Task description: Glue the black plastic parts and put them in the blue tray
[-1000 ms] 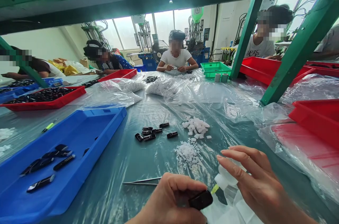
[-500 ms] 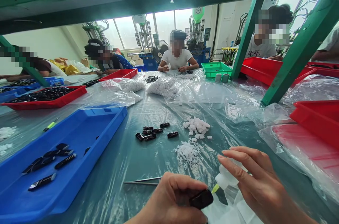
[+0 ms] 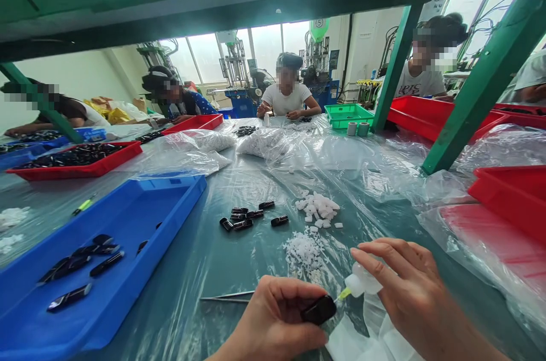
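Between the thumb and fingers of my left hand (image 3: 273,318) is a small glossy black plastic piece (image 3: 319,310). My right hand (image 3: 409,281) grips a translucent white dispensing bottle (image 3: 367,279), whose yellow-green needle tip (image 3: 343,294) points at the end of the black piece. The tip is at or very near that end; contact is hard to tell. Under the hands lies crumpled white tissue or film (image 3: 354,341). Metal tweezers (image 3: 228,297) rest left of my left hand, partly hidden behind it. Beyond the hands are small white bits (image 3: 303,253) and larger white pieces (image 3: 319,207) in piles.
Several black pieces (image 3: 243,223) lie mid-table. A blue tray (image 3: 170,224) at left holds more. Red trays (image 3: 512,187) stand at right, with a green post (image 3: 482,77) nearby. Plastic bags (image 3: 268,142) of white parts and several co-workers (image 3: 285,96) are across the table.
My right hand has tipped the bottle so its needle has come to the black piece's end. My left hand has shifted the piece slightly left and up. The view has tilted slightly.
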A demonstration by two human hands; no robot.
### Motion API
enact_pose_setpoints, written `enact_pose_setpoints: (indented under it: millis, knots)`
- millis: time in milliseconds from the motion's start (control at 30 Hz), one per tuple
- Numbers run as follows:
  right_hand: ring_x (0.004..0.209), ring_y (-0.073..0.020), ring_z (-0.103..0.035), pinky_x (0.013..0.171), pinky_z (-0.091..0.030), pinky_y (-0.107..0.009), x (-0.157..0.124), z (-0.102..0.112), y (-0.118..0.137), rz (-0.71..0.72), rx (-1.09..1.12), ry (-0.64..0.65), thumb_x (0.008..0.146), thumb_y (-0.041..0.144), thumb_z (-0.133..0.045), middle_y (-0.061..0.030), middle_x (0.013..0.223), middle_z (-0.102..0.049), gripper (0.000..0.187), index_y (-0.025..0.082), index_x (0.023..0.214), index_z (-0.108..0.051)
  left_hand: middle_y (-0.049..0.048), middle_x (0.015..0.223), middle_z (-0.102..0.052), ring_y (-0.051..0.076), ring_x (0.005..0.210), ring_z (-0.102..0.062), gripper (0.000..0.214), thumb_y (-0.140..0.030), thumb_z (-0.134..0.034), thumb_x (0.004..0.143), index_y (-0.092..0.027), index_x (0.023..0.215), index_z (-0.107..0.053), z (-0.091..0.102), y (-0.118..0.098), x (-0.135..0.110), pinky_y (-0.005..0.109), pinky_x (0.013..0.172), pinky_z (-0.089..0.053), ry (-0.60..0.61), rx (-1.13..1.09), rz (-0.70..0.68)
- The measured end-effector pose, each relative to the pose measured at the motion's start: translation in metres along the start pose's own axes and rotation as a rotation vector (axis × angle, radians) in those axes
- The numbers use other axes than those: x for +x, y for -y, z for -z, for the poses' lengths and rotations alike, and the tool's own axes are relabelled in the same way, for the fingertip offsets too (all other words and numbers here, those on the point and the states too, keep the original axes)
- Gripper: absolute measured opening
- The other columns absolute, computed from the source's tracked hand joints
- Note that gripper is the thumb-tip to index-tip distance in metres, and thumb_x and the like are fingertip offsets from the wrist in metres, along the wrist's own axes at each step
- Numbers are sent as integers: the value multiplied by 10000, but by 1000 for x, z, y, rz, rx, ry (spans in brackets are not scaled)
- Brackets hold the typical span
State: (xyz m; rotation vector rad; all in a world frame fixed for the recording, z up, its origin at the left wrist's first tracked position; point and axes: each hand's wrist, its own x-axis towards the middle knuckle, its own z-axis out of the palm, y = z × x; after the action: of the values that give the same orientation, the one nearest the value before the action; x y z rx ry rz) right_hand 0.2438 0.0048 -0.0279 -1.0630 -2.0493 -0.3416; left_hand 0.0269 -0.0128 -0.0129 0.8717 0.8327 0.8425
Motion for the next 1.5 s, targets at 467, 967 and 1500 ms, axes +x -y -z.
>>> enact_pose_setpoints:
  millis: [467, 967, 1500]
  knots:
    - [960, -252, -619, 767, -507, -313, -7, -17, -17, -779, 646, 417, 725, 353, -616, -60, 1043, -666, 422, 199, 1114, -560, -4, 541, -640, 82, 452, -533, 284, -122, -751, 526, -157, 642, -494, 1, -6, 3, 195, 470, -416, -133, 104, 16]
    - [679, -107, -574, 615, -478, -176, -12, -4, 18, 8, 445, 262, 866, 83, -481, -12, 795, -558, 167, 215, 963, -515, 6, 623, -667, 82, 423, -564, 322, -215, -745, 583, -175, 700, -448, -1, -3, 5, 173, 419, -423, -219, 149, 41]
    - [673, -121, -562, 597, -449, -206, -16, -23, 29, -48, 507, 434, 895, 85, -358, -31, 746, -580, 226, 175, 816, -549, -10, 589, -643, 55, 403, -502, 306, -209, -732, 589, -179, 692, -446, -2, -1, 5, 168, 416, -407, -188, 203, 31]
